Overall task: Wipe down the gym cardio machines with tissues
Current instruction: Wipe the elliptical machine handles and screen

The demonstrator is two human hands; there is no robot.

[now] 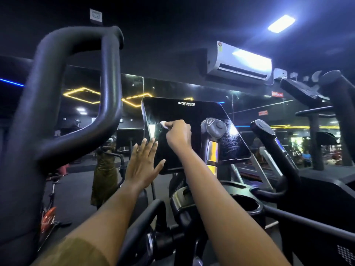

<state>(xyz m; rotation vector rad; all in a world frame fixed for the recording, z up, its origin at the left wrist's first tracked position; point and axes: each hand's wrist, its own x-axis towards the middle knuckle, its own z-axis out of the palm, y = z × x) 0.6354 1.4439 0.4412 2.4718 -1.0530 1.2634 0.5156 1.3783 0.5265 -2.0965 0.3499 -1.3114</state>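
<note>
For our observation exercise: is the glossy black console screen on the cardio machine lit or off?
Off, apparently: the glossy black console screen is dark, showing only reflections and a printed logo.

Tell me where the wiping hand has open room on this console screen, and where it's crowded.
Open: the upper band of the screen between the logo and the right hand with its tissue, and the strip between that hand and the handle grip. Crowded: the lower left corner, where the left hand lies flat, and the right side behind the grip.
</note>
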